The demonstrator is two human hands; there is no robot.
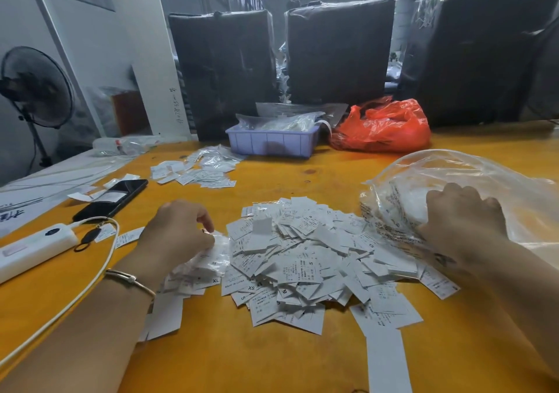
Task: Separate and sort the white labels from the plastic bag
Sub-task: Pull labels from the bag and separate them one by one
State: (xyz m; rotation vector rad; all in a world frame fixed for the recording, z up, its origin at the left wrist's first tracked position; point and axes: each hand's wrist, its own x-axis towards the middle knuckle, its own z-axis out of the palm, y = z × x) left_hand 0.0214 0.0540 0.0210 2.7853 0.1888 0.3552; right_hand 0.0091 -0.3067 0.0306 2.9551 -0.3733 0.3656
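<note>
A heap of white printed labels [299, 265] lies loose on the orange table [230, 359] in front of me, some marked S, XS, M or XL. At its left edge my left hand [178, 235] pinches a small clear packet of labels [216, 249] between thumb and fingers. On the right, my right hand [462, 223] grips the crumpled mouth of a large clear plastic bag [472, 181], which lies on the table and still shows labels inside.
A second, smaller spread of labels and clear packets [199, 170] lies farther back. A black phone [115, 197], a white power bank [33, 249] and its cable are at the left. A lilac tray [272, 143], a red bag [384, 126] and black wrapped bundles [338, 50] stand behind.
</note>
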